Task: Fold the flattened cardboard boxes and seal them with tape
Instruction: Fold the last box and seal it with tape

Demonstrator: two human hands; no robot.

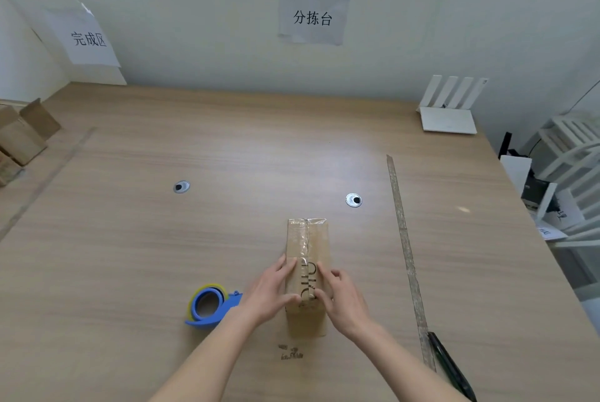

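Pressing down on the near half of the cardboard box [307,275], both hands met over its top face in the lower centre of the frame, where the box lay on the tabletop [227,148] with its long axis running straight away from the person, toward the upper edge of the picture. The left hand [274,291] lay against the box's left side with thumb and fingers resting on top, and the right hand [341,296] mirrored it on the right; each grip was loosely curled round its edge of the box, fingertips close to the centre seam but not quite touching each other. A strip of clear tape [303,239] ran along that seam from the far end toward the hands, so the job in hand looked like smoothing the tape flat, and the box appeared sealed on this face at least. The tape dispenser [211,304], blue with its roll upright, sat just beside the left hand, at lower left of the box, so the left hand was plainly the nearer one should more tape be wanted. A long strip of tape [404,239] stuck to the tabletop ran to the right of the box, roughly parallel to it, with a dark tool [451,369] at its near end that was too dim to name. Other folded boxes [22,138] stood at the far left edge, well apart.
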